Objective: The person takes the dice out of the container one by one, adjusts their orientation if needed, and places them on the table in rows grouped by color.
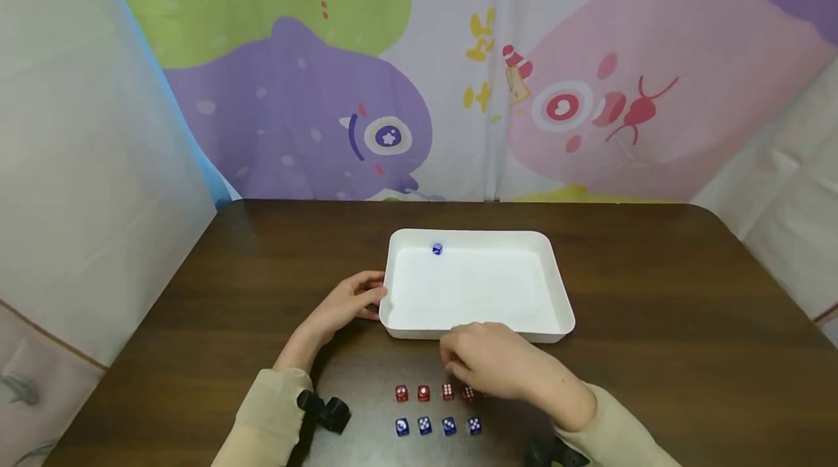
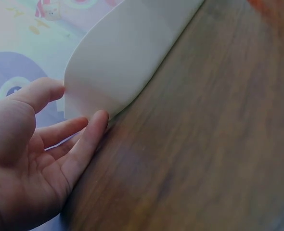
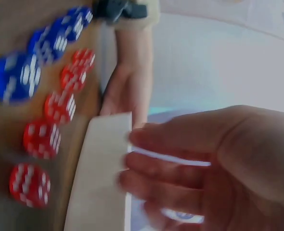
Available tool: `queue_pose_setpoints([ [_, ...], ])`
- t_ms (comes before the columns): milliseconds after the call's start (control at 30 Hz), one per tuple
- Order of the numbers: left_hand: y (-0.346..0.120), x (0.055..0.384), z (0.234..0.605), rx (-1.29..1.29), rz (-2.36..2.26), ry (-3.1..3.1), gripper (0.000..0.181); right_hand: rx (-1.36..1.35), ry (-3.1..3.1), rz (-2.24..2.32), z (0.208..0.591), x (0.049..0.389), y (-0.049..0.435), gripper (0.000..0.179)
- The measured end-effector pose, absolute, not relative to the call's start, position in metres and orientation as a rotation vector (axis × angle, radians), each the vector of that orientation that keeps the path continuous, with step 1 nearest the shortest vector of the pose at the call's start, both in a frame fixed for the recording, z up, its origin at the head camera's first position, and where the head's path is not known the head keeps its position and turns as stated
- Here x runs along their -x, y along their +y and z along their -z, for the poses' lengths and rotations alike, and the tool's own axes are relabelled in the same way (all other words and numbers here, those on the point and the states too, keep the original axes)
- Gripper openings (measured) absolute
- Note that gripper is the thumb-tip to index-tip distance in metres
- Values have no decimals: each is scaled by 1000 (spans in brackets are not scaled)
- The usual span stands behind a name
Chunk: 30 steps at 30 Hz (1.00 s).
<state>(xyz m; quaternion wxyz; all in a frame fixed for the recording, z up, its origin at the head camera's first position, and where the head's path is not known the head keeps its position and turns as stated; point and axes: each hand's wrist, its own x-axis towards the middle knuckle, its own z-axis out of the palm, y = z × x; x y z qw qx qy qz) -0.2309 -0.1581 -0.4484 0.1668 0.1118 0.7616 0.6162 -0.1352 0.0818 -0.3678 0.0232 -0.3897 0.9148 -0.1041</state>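
Note:
A white tray (image 1: 484,292) lies on the table with one blue die (image 1: 437,249) in its far left part. My left hand (image 1: 350,300) touches the tray's left side; in the left wrist view its thumb and fingers are at the rim and outer wall. My right hand (image 1: 491,358) is above the table at the tray's front edge, its fingers loosely bent. The right wrist view shows nothing between those fingers. Below it are a row of red dice (image 1: 423,393) and, nearer me, a row of blue dice (image 1: 425,425). The right hand partly covers the red row's right end in the head view.
The dark wooden table (image 1: 655,307) extends to both sides of the tray. A cartoon-printed curtain (image 1: 458,125) hangs behind its far edge. Black wrist mounts (image 1: 327,412) stick out from the sleeves.

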Motion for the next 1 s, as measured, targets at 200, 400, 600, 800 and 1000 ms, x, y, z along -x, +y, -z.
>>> queue_pose_setpoints([
  [200,-156,232,448,-325,-1755,2162,49,1177,3010,444,366,169,84,7],
  [400,-158,233,450,-332,-1746,2169,47,1086,3088,473,363,205,85,9],
  [600,-160,233,450,-346,-1746,2170,50,1022,3060,402,367,232,79,14],
  [800,-160,231,446,-325,-1752,2144,49,906,3004,350,370,249,74,21],
  [1000,-158,226,434,-322,-1753,2124,47,874,2972,323,376,261,73,25],
])
